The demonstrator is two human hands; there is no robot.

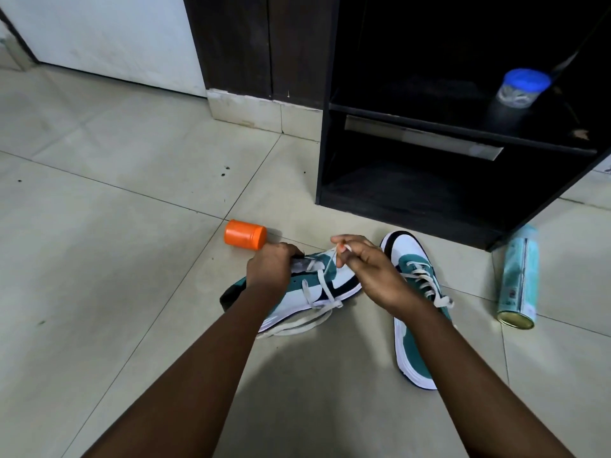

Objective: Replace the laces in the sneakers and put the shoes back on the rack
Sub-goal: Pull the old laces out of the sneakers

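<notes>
Left hand (269,266) gripping tilted sneaker (327,292) at frame centre; right hand (367,269) pinching lace (330,264). Bare floor (99,226) left; rack (463,180) upper right.

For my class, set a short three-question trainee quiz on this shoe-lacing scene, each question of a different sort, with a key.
1. True or false: the right hand pinches a lace of the sneaker on its side.
2. Multiple choice: what lies on the floor just beyond the left hand? A) orange container B) a hammer C) a book
3. Fill the gap: the jar with the blue lid stands on the upper ____ of the dark rack.

Key: 1 true; 2 A; 3 shelf. Also on the floor: the second sneaker, upright and laced, and a spray can lying on its side.
</notes>
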